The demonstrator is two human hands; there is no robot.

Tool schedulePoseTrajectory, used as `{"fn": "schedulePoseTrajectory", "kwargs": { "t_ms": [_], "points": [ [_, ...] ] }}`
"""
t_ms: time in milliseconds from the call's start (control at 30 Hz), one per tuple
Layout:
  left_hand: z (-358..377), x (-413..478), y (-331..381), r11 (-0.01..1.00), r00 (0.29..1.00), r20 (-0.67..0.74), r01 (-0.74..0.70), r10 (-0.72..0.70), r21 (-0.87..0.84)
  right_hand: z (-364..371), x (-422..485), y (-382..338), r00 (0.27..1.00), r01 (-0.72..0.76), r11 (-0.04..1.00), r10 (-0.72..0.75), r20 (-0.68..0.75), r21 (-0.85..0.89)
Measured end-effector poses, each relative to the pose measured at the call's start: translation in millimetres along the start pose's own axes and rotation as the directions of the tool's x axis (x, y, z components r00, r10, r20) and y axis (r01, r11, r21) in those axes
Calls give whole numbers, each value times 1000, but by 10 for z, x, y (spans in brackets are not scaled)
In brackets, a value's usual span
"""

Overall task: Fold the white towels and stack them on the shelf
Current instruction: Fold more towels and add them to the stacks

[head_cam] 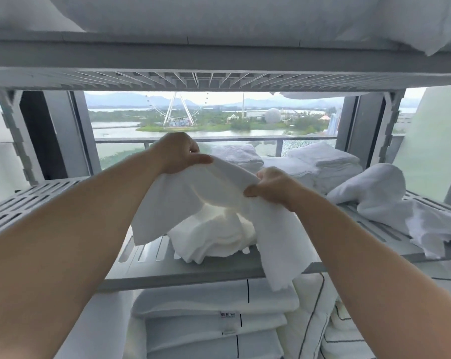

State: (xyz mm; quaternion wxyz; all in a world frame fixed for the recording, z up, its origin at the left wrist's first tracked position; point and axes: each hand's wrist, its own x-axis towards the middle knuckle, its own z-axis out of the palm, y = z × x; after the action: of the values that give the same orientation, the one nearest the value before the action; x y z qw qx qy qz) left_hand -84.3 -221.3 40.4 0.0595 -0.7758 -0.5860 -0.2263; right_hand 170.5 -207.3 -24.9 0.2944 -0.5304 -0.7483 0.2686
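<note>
A white towel point(214, 193) is held above the slatted shelf point(37, 200), its top edge pinched between thumb and fingers of the left hand point(179, 154) and the right hand point(271, 186) — both closed on the cloth. Below the fingers it sags limp over a folded pile point(214, 242); beyond the fingertips stand finished stacks point(323, 161). The fabric is judged light, soft and floppy — best gripped at corners, kept taut.

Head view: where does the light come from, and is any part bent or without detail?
Head view: daylight enters through the window behind the grey slotted shelf; the white towel held by the left hand and right hand glows, its weave washed out; wide-angle lens bows the shelf edges.
</note>
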Motion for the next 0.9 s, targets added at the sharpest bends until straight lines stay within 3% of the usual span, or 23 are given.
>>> {"fn": "schedulePoseTrajectory", "kwargs": {
  "t_ms": [67,133,233,333,400,567,700,767,833,900],
  "points": [
    [-151,-9,-74,985,983,126,146,-134,-95,-144,-34,-74,992,37,987,-55,110,156],
    [-299,-60,-166,954,922,288,291,-260,-69,-262,-49,-119,980,10,951,-71,186,310],
    [-242,-98,-267,942,901,287,334,-326,21,-233,39,-97,971,-40,890,-73,229,455],
    [138,-186,-229,937,937,119,309,-329,161,118,205,42,996,-9,999,5,88,43],
    [460,-306,-208,935,947,65,299,-316,192,353,305,184,998,-38,985,30,-48,-168],
    [968,-537,-205,945,939,129,302,-318,129,509,388,407,974,-135,945,70,-217,-299],
    [1022,-636,-291,931,883,303,363,-359,45,534,377,352,950,-137,916,14,-310,-378],
    [1035,-697,-317,916,823,433,400,-368,19,520,388,268,972,-110,911,14,-237,-397],
    [1074,-752,-307,912,754,535,402,-381,82,507,379,161,996,-89,903,78,-42,-420],
    [1128,-776,-303,927,770,519,343,-371,153,496,360,53,977,-33,838,141,157,-545]
  ]
}}
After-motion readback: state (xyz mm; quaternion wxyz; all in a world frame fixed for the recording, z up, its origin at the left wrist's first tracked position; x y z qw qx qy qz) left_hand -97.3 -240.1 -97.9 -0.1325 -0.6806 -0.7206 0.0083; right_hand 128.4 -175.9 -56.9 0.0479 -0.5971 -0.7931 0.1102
